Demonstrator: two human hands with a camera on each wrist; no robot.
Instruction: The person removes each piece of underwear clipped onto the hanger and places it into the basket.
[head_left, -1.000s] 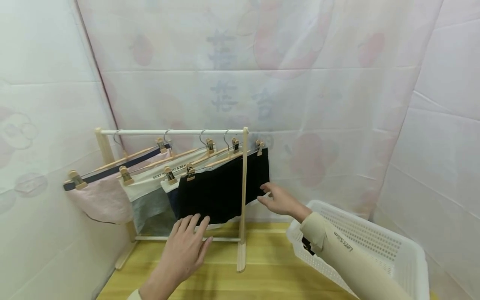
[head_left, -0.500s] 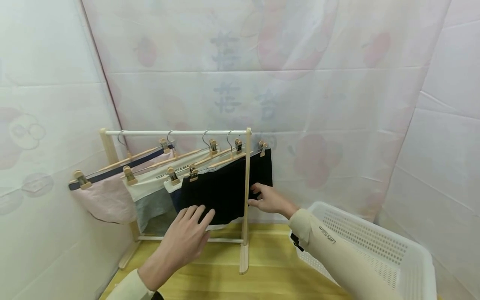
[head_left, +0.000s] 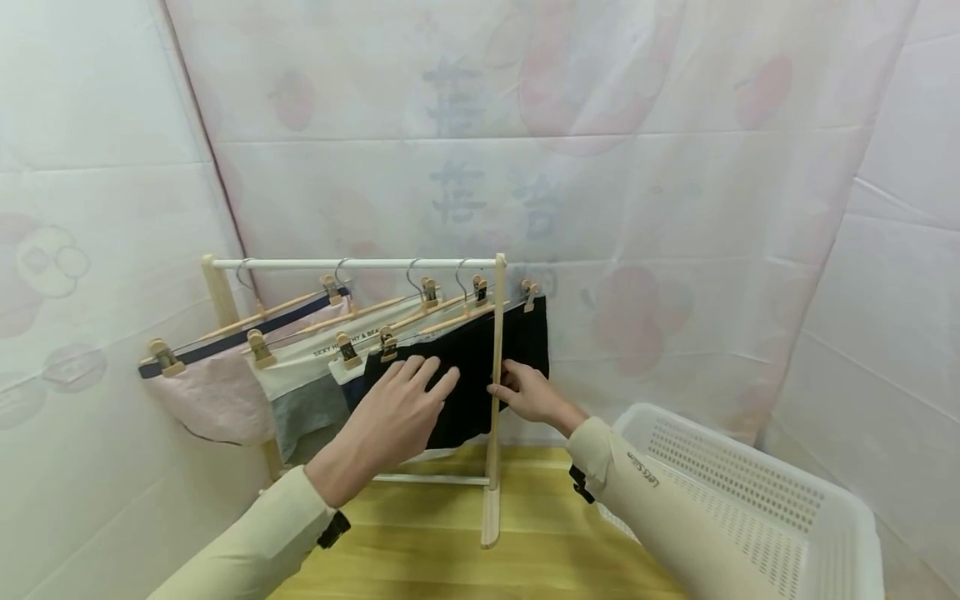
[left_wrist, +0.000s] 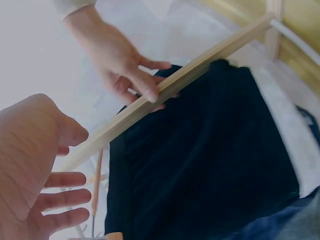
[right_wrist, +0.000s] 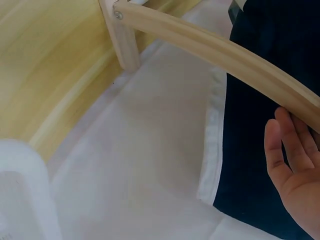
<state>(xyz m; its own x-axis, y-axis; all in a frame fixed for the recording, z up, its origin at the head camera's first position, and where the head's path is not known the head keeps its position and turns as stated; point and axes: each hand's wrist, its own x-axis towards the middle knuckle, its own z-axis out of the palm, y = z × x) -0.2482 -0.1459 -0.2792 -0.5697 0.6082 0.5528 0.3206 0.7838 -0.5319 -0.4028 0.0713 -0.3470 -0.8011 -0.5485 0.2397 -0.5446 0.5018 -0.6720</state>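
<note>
Black underpants (head_left: 465, 367) hang by clips from the nearest hanger (head_left: 442, 323) on a small clothes rack. My left hand (head_left: 401, 408) is in front of them, fingers spread and holding nothing; in the left wrist view its fingertips (left_wrist: 70, 197) stand apart from the cloth. At the rack's right end, my right hand (head_left: 528, 392) holds the upright wooden post (head_left: 495, 433), thumb in front and fingers partly hidden behind. Behind the black pair hang a white and navy garment (head_left: 347, 377), a grey one with a white lettered waistband (head_left: 300, 408) and a pink one (head_left: 217, 400).
A white perforated plastic basket (head_left: 840, 508) stands on the right, partly covered by my right sleeve. The rack's white top rail (head_left: 375, 263) carries several hanger hooks. Its foot (head_left: 490, 517) rests on the yellow wood-grain table (head_left: 555, 525). Printed white sheets (head_left: 675, 217) enclose the space.
My left hand has risen from below the black underpants to in front of their upper part. My right hand has moved left from their right edge to the post.
</note>
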